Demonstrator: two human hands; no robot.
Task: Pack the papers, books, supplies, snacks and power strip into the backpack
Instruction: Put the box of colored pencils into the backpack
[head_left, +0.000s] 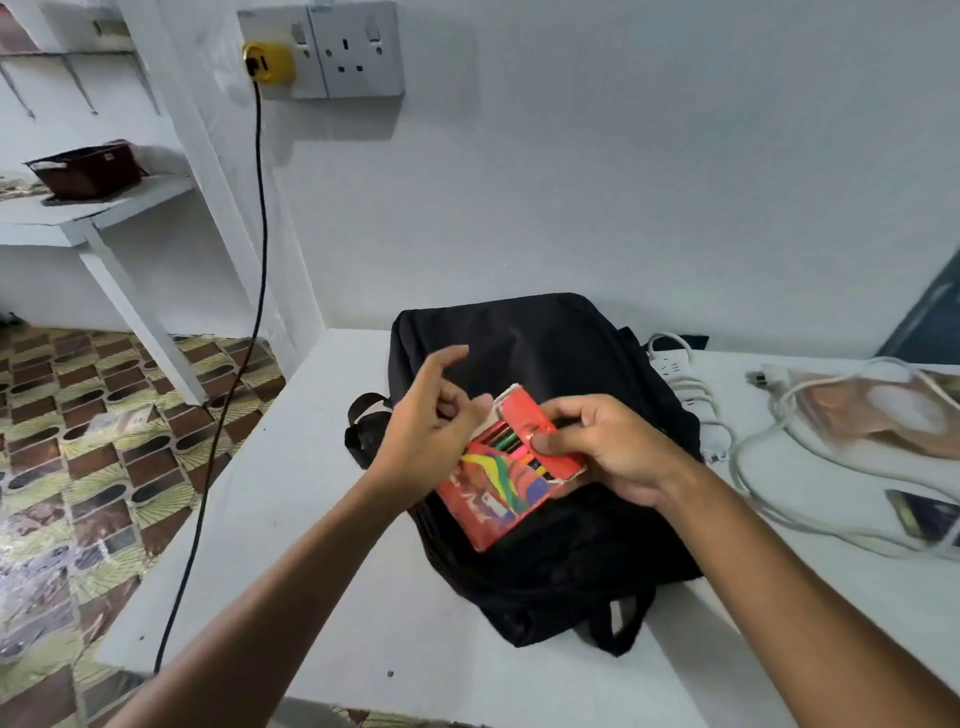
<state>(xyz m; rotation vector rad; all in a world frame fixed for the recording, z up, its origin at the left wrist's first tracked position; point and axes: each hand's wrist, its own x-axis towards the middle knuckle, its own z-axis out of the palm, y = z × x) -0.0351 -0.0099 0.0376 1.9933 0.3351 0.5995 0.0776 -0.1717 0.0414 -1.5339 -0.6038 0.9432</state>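
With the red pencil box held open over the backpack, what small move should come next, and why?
Probably tuck the flap shut. The right hand grips the red pencil box over the black backpack, its flap raised and coloured pencils showing; the left hand sits at the flap, fingers free. Packed open, the pencils could spill.

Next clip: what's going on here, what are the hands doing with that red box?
A person is packing at a white table. The right hand grips a red box of colored pencils over a black backpack lying flat on the table. The box flap is open, with pencils showing. The left hand is at the box's open end, fingers loosely curled, seemingly working the flap. A white power strip with its cable lies to the right of the backpack, not yet packed.
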